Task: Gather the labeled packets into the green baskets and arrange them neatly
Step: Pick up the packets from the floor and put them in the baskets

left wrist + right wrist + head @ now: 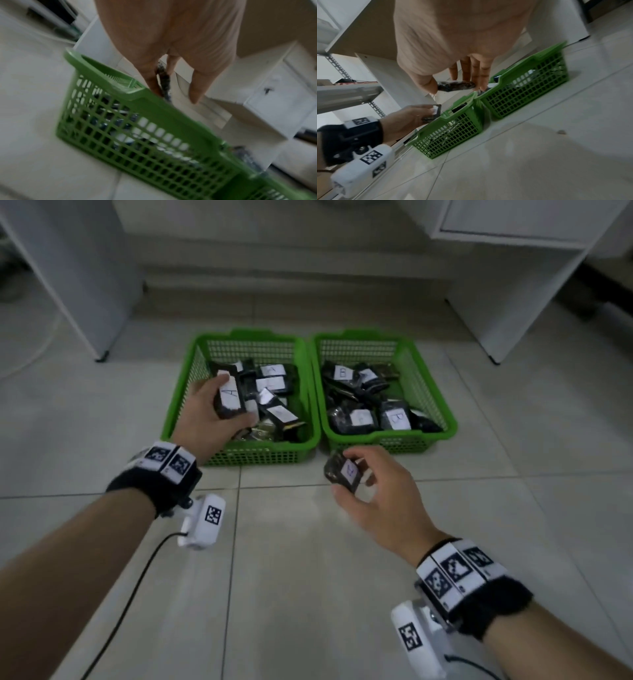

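Two green baskets stand side by side on the tiled floor: the left basket (178, 405) holds several dark packets labeled A, the right basket (431, 392) several labeled B. My left hand (205, 412) grips a dark packet marked A (230, 398) over the left basket's near-left part; that packet (163, 79) shows edge-on between the fingers. My right hand (373, 494) pinches another dark labeled packet (344, 472) above the floor, just in front of the gap between the baskets. In the right wrist view this packet (455, 85) sits between thumb and fingers.
White cabinet legs (99, 302) stand behind the baskets on the left, and a white desk panel (496, 313) on the right. A low step (291, 278) runs along the back. Pale floor tiles (308, 577) stretch in front. A cable (130, 594) hangs from my left wrist camera.
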Demonstrator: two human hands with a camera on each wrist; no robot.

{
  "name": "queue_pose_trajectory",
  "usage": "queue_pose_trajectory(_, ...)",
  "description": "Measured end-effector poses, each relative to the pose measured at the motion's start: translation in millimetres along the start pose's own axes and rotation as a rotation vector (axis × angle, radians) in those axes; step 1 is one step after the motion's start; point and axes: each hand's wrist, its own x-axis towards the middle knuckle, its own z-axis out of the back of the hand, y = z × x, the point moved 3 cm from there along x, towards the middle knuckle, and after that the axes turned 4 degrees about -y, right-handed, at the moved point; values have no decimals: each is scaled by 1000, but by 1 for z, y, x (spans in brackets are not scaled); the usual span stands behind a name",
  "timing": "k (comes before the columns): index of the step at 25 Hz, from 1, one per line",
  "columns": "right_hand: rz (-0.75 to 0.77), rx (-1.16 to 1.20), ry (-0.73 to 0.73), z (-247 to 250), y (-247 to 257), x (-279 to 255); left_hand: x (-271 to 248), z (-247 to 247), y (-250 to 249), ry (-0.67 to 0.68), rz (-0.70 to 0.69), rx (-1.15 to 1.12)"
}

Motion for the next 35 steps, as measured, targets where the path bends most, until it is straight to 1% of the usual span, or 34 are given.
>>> queue_pose_trajectory(2,40,-17,12,-21,6,30,15,-14,20,117,29,265)
queue_pose_trajectory(4,88,-52,4,-44,13,60,19,-27,43,193,95,419)
queue_pose_trajectory(5,112,-83,4,-57,17,75,20,-32,52,205,134,447)
queue_pose_trajectory(7,142,-148,-4,-84,23,107,21,-34,59,214,153,457)
queue_pose_trajectory(9,132,-228,-38,-101,25,138,22,-40,50,235,127,438)
queue_pose_trajectory(11,110,-269,-35,-132,22,169,22,-37,51,193,115,410)
queue_pose_trajectory(12,92,-294,6,-148,18,180,21,-35,51,146,101,394)
queue_pose_trajectory(14,81,-454,173,-175,6,187,17,-34,48,66,62,361)
queue_pose_trajectory(15,76,-546,257,-182,1,185,16,-33,46,60,54,361)
queue_pose_trajectory(16,67,-595,306,-182,-3,184,16,-34,44,71,52,369)
queue_pose_trajectory(17,59,-590,315,-178,-4,183,17,-34,43,89,53,379)
queue_pose_trajectory(19,53,-511,235,-156,1,174,17,-33,42,102,33,382)
queue_pose_trajectory(20,55,-467,176,-139,5,163,14,-31,39,65,-22,374)
queue_pose_trajectory(21,63,-420,118,-124,7,150,10,-27,35,-6,-108,369)
queue_pose_trajectory(23,61,-329,1,-84,2,109,-6,-23,16,-198,-274,360)
queue_pose_trajectory(24,60,-290,-56,-66,-4,88,-15,-23,5,-283,-316,343)
queue_pose_trajectory(25,53,-267,-113,-44,-12,63,-30,-28,-11,-330,-347,310)
queue_pose_trajectory(26,39,-249,-160,-26,-20,43,-45,-34,-28,-330,-372,275)
queue_pose_trajectory(27,2,-243,-208,-6,-30,18,-66,-47,-50,-276,-415,225)
queue_pose_trajectory(28,-48,-246,-254,15,-40,-7,-88,-64,-73,-192,-473,168)
queue_pose_trajectory(30,-159,-267,-319,51,-57,-54,-135,-103,-113,6,-582,74)
queue_pose_trajectory(33,-353,-286,-411,105,-79,-117,-204,-161,-151,270,-688,-8)
queue_pose_trajectory(35,-491,-293,-467,141,-93,-156,-245,-192,-166,462,-715,-51)
